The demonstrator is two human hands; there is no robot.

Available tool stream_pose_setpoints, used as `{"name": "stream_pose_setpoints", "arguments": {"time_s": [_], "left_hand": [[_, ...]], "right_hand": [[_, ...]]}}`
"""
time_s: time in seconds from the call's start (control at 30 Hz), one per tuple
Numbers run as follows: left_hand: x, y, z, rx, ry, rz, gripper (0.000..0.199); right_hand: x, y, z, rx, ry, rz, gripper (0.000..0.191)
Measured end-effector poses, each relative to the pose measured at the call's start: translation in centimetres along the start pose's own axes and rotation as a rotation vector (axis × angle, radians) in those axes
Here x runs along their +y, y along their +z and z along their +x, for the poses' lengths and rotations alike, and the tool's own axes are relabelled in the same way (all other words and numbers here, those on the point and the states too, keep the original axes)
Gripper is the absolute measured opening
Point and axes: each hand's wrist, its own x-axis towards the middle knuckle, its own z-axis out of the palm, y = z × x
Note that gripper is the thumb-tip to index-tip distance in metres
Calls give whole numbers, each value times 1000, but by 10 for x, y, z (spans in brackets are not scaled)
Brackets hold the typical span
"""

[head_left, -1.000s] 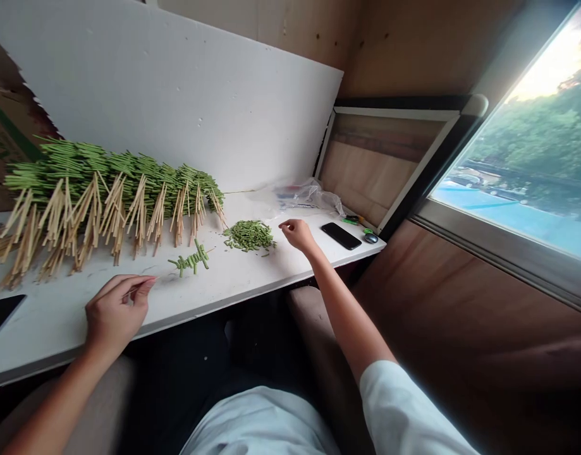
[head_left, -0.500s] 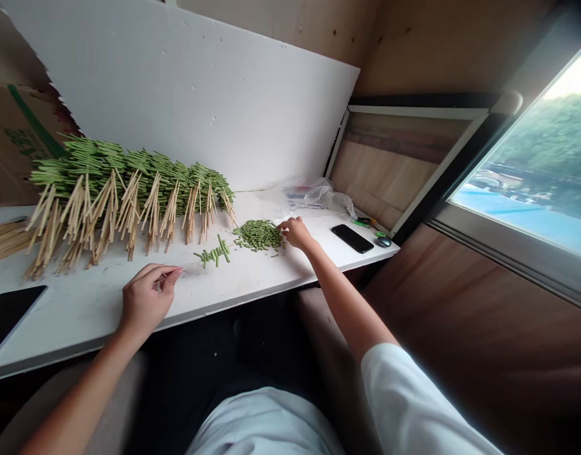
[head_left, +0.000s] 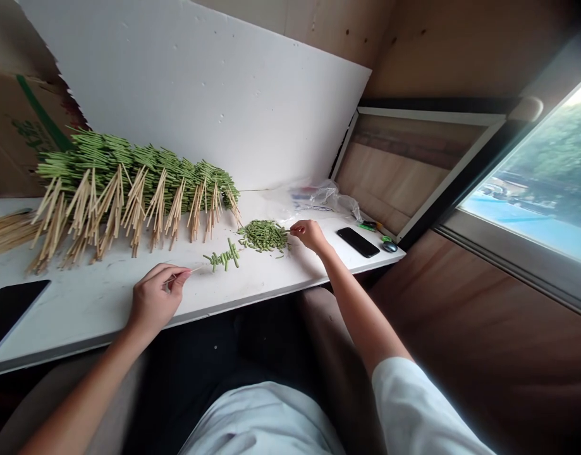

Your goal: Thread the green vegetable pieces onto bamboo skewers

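Note:
My left hand (head_left: 158, 296) is closed in a pinch on the bare end of a thin bamboo skewer (head_left: 198, 269). Short green bean pieces (head_left: 225, 257) are threaded crosswise along the skewer's far part, held just over the table. At the right edge of a small heap of cut green beans (head_left: 264, 234), my right hand (head_left: 310, 235) has its thumb and fingers pinched together. A small dark-green piece shows at those fingertips, partly hidden. Several finished bean skewers (head_left: 143, 161) lie stacked to the left, their bamboo ends (head_left: 133, 205) pointing toward me.
The white table (head_left: 252, 287) holds a bundle of bare skewers (head_left: 8, 234) and a dark flat device (head_left: 12, 309) at left. At right are a black phone (head_left: 358, 242), a computer mouse (head_left: 389, 246) and a clear plastic bag (head_left: 330, 194). A white foam board (head_left: 214, 95) stands behind.
My right hand's fingers have drawn together at the heap's edge, now with a small green piece showing. The view has shifted slightly; my left hand still holds the skewer.

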Motion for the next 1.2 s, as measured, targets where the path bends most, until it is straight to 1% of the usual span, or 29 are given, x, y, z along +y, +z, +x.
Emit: {"name": "stream_pose_setpoints", "arguments": {"time_s": [0.13,0.23,0.3,0.37,0.47,0.57,0.67,0.77,0.83,0.93,1.0,1.2], "left_hand": [[5,-1,1,24,-1,-8,21],[9,0,2,49,-2,-32,19],[13,1,2,60,-9,-49,18],[17,2,2,72,-13,-65,18],[23,4,0,76,-12,-77,19],[26,4,-2,72,0,-94,19],[26,5,-3,62,14,-120,17],[26,6,-4,54,-4,-126,19],[26,6,-4,60,-16,-123,21],[26,6,-3,79,-22,-127,21],[26,6,-3,90,-22,-133,21],[26,7,-3,102,-5,-143,19]], "right_hand": [[-8,-3,-18,85,-6,205,11],[-23,7,-37,102,1,451,25],[-39,17,-50,53,58,670,37],[-57,28,-61,-41,135,886,45],[-81,38,-73,-143,217,1132,47],[-95,43,-78,-154,262,1270,44],[-99,46,-79,-156,277,1337,38],[-99,50,-80,-164,286,1346,34],[-99,53,-80,-145,300,1338,36],[-100,56,-82,-112,318,1322,47],[-102,57,-84,-117,313,1309,51],[-107,59,-90,-162,267,1243,46]]}}
